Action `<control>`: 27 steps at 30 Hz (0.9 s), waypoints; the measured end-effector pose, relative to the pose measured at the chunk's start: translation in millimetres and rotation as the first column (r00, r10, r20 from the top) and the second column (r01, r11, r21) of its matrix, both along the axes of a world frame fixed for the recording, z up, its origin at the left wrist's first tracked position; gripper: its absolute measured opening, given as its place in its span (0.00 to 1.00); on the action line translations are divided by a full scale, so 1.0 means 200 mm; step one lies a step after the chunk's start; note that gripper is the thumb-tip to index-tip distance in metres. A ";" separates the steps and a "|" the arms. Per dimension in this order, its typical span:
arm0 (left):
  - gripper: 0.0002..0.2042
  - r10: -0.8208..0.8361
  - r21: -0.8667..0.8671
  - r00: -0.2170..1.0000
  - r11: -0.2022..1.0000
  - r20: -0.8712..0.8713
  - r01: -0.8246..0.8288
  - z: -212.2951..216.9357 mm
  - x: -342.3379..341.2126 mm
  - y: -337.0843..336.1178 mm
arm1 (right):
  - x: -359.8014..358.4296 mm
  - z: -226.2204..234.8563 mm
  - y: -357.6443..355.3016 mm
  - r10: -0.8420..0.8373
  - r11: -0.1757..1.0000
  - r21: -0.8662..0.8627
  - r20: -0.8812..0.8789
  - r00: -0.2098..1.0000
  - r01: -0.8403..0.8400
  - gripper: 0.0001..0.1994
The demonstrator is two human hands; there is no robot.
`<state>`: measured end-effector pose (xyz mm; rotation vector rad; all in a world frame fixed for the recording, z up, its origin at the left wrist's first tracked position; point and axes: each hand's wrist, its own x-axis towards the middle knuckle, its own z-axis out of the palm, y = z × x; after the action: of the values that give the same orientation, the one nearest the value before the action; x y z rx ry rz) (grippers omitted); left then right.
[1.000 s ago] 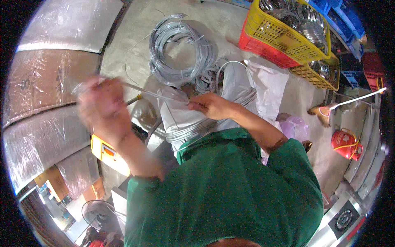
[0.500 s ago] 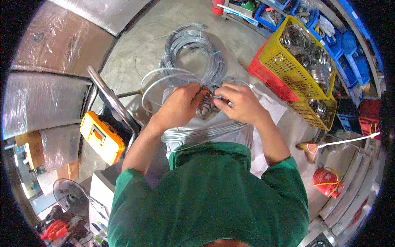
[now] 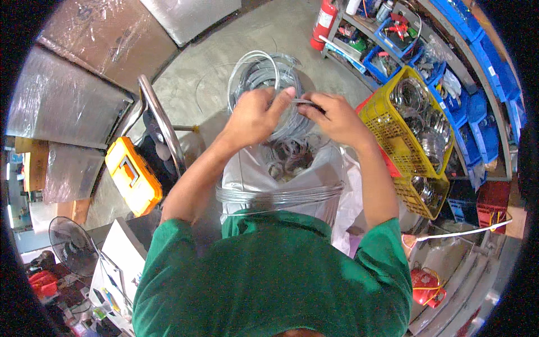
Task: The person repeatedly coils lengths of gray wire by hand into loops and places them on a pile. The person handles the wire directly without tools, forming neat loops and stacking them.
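Note:
My left hand [image 3: 259, 115] is closed around a looped grey wire [image 3: 231, 76], its thumb pressed along the strand. The loop stands up beyond the fingers. Close by on the right, my right hand [image 3: 332, 119] pinches the same wire, and a short length bridges the gap between the hands. Behind them a large coil of grey wire [image 3: 292, 70] lies on the floor, partly hidden by the hands. Below sits a white sack [image 3: 241, 171] holding small tangled wire pieces [image 3: 289, 157]. Another bundle of wire [image 3: 278, 195] runs across the sack's near side, against my shirt.
To the right, a yellow crate [image 3: 387, 121] full of metal rings stands on a red one, beside shelves of blue bins [image 3: 477, 112]. A fire extinguisher [image 3: 324, 25] is at the back. On the left are a metal handle [image 3: 160, 121], an orange toolbox [image 3: 132, 177] and wrapped cartons [image 3: 70, 121].
Both hands have lifted away from the sack's opening and moved farther out, over the large coil. The wire loop came along with them, uncovering the sack's contents. The whole view has shifted.

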<state>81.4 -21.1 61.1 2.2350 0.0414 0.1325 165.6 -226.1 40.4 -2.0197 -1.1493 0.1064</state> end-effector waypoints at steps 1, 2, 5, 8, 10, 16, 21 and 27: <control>0.30 0.012 0.024 0.998 1.000 0.068 -0.013 0.04 0.00 0.05 | 0.00 0.02 -0.01 -0.018 0.996 -0.091 -0.107 0.994 0.009 0.11; 0.27 -0.023 0.105 0.993 0.994 0.113 0.011 0.06 -0.03 0.08 | 0.00 0.04 -0.03 -0.035 0.989 -0.149 -0.181 0.983 0.008 0.12; 0.30 -0.203 0.143 0.978 0.968 -0.046 0.208 0.06 -0.13 0.10 | -0.02 0.11 -0.08 -0.055 0.997 -0.064 -0.254 0.966 0.040 0.11; 0.30 -0.286 -0.165 0.921 0.954 -0.264 0.249 0.02 -0.21 0.08 | 0.02 0.25 -0.17 -0.037 0.997 -0.070 0.028 0.999 0.039 0.11; 0.29 -0.309 -0.448 0.892 0.883 -0.332 0.139 0.03 -0.25 0.07 | 0.09 0.33 -0.19 -0.014 0.991 -0.126 0.277 0.961 0.050 0.12; 0.27 -0.592 -0.991 0.799 0.123 -0.109 -0.044 0.18 -0.37 0.20 | 0.21 0.30 -0.15 -0.037 0.996 0.088 0.099 0.994 0.028 0.15; 0.28 -0.643 -0.912 0.685 -0.403 0.342 0.077 0.22 -0.38 0.16 | 0.13 -0.10 0.06 0.057 0.958 0.285 -0.336 0.940 0.044 0.14; 0.27 -0.317 -0.871 0.820 -0.295 0.476 0.392 0.34 -0.31 0.14 | -0.34 -0.52 0.30 0.322 0.893 0.448 -0.695 0.643 0.036 0.14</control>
<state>18.5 7.9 128.4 0.4294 -0.4678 -0.1806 98.2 -166.3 -63.3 -1.2481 -0.6859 0.6705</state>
